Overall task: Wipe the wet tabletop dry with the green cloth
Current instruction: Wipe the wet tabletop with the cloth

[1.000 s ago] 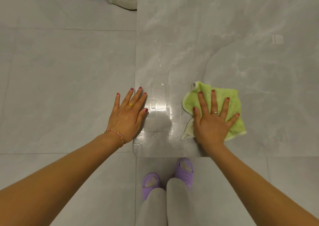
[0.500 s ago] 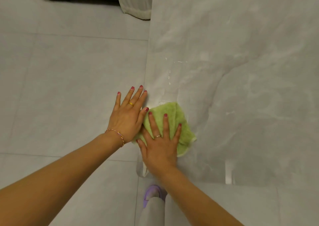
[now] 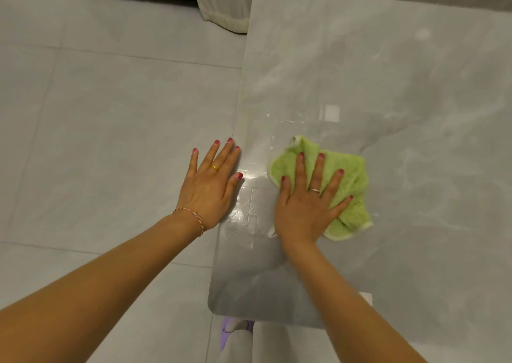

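The green cloth (image 3: 346,185) is being carried away to the right now, off the table's left edge where it was pressed up against the left hand (image 3: 210,188) half a second ago, and a clear strip of glossy tabletop (image 3: 388,85) is being opened up between the two hands. The cloth is being pinned flat under the right hand (image 3: 307,207), fingers splayed straight across it, palm down — nothing is being curled round or pinched, it is simply being pressed. The bunched green folds are being left showing beyond the fingertips and out past the little finger, with a pale hem trailing at the near side. The left hand is being held flat as well, fingers straight and together, braced at the table's left edge with the thumb tip lying on the shiny surface. Water droplets (image 3: 277,129) are being left glinting just beyond the cloth's far corner, and wet streaks are being caught in the light between the hands. A purple slipper (image 3: 230,326) is being glimpsed below the table's near edge.
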